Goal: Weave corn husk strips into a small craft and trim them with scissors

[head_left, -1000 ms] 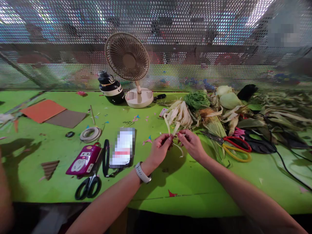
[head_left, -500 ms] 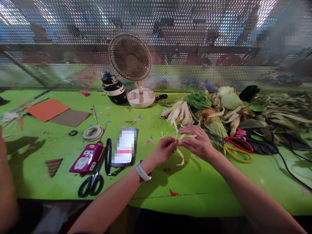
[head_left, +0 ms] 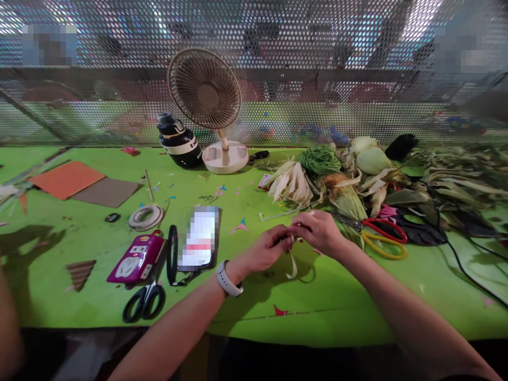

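Over the green table, my left hand (head_left: 272, 246), with a white band at the wrist, pinches a pale husk strip (head_left: 292, 267) whose curled end hangs below the fingers. My right hand (head_left: 317, 232) meets it fingertip to fingertip, its fingers bent and closed on the same strip. A bit of the strip shows above the right fingers. Just behind the hands lies a bundle of pale husks (head_left: 291, 182). Scissors with red and yellow handles (head_left: 383, 238) rest to the right of my right hand, beside a green corn husk (head_left: 347, 198).
A fan (head_left: 208, 98) and a black bottle (head_left: 180, 143) stand by the perforated screen. Left of my hands lie a phone (head_left: 199, 238), purple pouch (head_left: 137, 257), black scissors (head_left: 145, 301) and tape roll (head_left: 146, 217). Green string (head_left: 319, 160) and a black cable (head_left: 462, 262) are right. Another person's arm (head_left: 8, 317) shows at left.
My right hand's fingers, spread more before, have curled in around the strip, and less of it shows. The whole view has shifted slightly.
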A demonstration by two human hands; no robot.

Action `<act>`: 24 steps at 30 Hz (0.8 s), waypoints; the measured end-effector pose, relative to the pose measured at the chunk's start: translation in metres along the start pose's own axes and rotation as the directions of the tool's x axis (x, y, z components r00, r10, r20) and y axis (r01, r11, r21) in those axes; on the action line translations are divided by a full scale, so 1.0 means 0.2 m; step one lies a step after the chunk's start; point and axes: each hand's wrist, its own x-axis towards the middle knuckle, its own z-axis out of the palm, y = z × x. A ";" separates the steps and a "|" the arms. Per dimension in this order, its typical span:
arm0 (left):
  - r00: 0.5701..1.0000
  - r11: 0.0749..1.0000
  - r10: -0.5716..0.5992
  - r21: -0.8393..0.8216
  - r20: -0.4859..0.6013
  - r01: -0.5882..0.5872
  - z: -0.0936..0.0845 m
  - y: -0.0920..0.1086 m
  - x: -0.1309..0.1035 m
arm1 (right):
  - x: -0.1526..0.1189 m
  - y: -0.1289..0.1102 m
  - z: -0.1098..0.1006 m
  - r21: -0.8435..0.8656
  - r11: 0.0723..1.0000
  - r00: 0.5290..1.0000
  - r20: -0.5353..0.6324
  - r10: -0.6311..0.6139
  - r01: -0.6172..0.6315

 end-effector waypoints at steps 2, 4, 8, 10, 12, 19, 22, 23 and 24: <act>0.999 1.000 0.030 -0.004 0.024 -0.030 0.00 0.00 0.00 | 0.00 0.01 0.00 0.049 0.998 0.999 0.007 0.032 -0.032; 0.998 0.999 0.050 0.003 0.035 -0.050 0.00 0.00 -0.01 | 0.01 0.01 0.00 0.093 0.994 0.998 0.011 0.057 -0.057; 0.997 0.998 0.061 0.003 0.046 -0.061 -0.01 0.00 -0.01 | 0.01 0.01 -0.01 0.109 0.990 0.996 0.019 0.083 -0.085; 0.998 0.999 0.035 -0.026 0.051 -0.034 -0.02 0.00 -0.02 | 0.01 0.01 -0.01 0.092 0.992 0.996 0.020 0.083 -0.084; 1.000 0.998 -0.007 -0.065 0.015 0.008 -0.02 -0.01 -0.02 | 0.00 0.01 0.00 0.071 0.996 0.998 0.015 0.059 -0.060; 1.000 0.994 -0.014 -0.109 -0.027 0.011 0.01 -0.01 -0.01 | -0.01 0.02 0.02 0.040 0.999 0.999 0.036 0.008 -0.010; 0.999 0.995 -0.020 -0.097 -0.047 0.015 0.01 -0.02 0.01 | -0.01 0.02 0.02 0.060 0.996 0.998 0.026 0.064 -0.065; 0.998 0.995 -0.030 -0.093 -0.055 0.025 0.01 -0.02 0.01 | 0.00 0.02 0.02 0.075 0.993 0.995 -0.012 0.097 -0.096; 0.997 0.996 -0.040 -0.088 -0.066 0.034 0.00 -0.03 0.02 | 0.00 0.02 0.01 0.092 0.987 0.988 -0.077 0.137 -0.130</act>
